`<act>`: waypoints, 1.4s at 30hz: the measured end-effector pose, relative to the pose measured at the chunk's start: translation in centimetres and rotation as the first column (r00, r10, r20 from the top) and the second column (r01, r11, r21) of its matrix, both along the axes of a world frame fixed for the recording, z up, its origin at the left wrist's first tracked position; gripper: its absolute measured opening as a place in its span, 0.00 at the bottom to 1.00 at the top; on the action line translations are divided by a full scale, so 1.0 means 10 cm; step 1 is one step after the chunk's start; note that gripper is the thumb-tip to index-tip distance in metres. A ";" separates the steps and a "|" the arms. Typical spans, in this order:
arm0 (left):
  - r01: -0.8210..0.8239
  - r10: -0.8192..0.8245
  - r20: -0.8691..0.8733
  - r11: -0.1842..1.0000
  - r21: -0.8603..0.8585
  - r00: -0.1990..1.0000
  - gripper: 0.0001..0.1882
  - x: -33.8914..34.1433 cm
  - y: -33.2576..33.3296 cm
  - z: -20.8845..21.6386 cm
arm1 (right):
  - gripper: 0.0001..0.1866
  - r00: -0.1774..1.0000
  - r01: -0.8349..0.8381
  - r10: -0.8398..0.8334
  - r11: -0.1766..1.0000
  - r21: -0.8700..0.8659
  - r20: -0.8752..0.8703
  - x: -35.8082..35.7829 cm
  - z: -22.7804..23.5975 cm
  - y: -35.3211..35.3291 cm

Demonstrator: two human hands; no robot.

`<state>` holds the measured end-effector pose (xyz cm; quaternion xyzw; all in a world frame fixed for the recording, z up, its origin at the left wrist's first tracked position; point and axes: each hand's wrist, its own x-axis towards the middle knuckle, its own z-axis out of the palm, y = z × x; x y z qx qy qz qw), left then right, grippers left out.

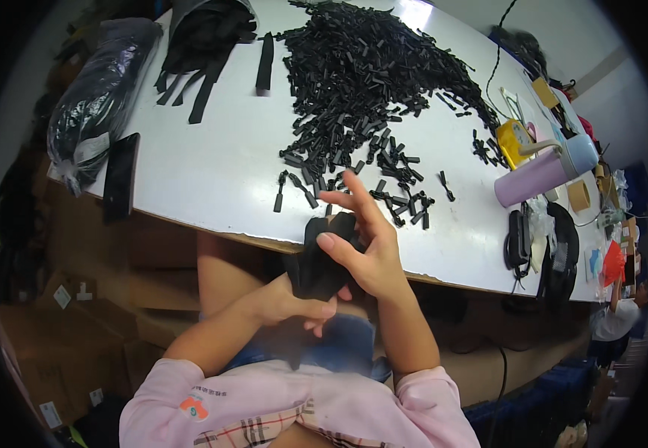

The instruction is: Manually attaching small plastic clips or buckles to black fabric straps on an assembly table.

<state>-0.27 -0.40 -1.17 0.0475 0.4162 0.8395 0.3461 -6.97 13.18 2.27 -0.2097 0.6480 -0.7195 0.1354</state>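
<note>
At the near edge of the white tabletop (212,172), both hands work on a bundle of black fabric strips (324,257) held just off the table, above the person's lap. The left hand (298,306) closes around the lower end of the bundle from below, fingers curled firmly on it, which keeps the strips gathered and steady. The right hand (365,239) rests against the upper end with its thumb pressed on the fabric, while its index and other fingers are splayed wide toward the table, so it is not closed on the bundle but only touches it, apparently to leave fingers free for picking.

Just beyond the right fingertips lie scattered small black plastic pieces, the near fringe of a large heap of black plastic pieces (369,82) that fills the far middle of the table, within easy reach. At the far left sit loose black webbing straps (204,52), a clear plastic bag of dark goods (96,97) and a black phone (120,175) lying flat near the left edge. To the right stands a lilac drinking bottle (544,172) on its side beside a yellow box (514,142).
</note>
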 end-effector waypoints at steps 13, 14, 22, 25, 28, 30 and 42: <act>-0.014 0.010 0.057 0.997 0.070 0.998 0.15 0.06 0.06 -0.03 | 0.19 0.951 -0.072 0.136 0.970 -0.231 0.276 0.10 -0.05 -0.07; -0.024 0.020 0.055 0.998 0.067 0.998 0.15 0.06 0.05 -0.04 | 0.19 0.951 -0.082 0.147 0.969 -0.235 0.274 0.10 -0.08 -0.07; -0.082 0.070 0.114 0.991 0.102 0.991 0.11 0.11 0.07 -0.13 | 0.09 0.930 0.009 0.055 0.985 -0.173 0.362 0.22 -0.21 -0.07; -0.068 0.063 0.079 0.996 0.064 0.995 0.18 0.07 0.03 -0.11 | 0.08 0.958 0.157 -0.117 0.978 -0.135 0.262 0.15 -0.21 -0.07; -0.049 0.042 0.086 0.996 0.070 0.995 0.19 0.09 0.05 -0.13 | 0.07 0.983 -0.019 0.019 1.000 -0.004 0.184 0.13 -0.18 0.02; -0.029 0.022 0.086 0.997 0.077 0.996 0.19 0.09 0.07 -0.14 | 0.07 0.969 -0.072 0.072 0.997 -0.012 0.235 0.09 -0.18 0.08; -0.206 0.198 0.104 0.976 0.075 0.975 0.17 0.04 -0.03 -0.02 | 0.32 0.953 0.111 -0.007 0.937 -0.330 0.303 0.43 -0.24 -0.01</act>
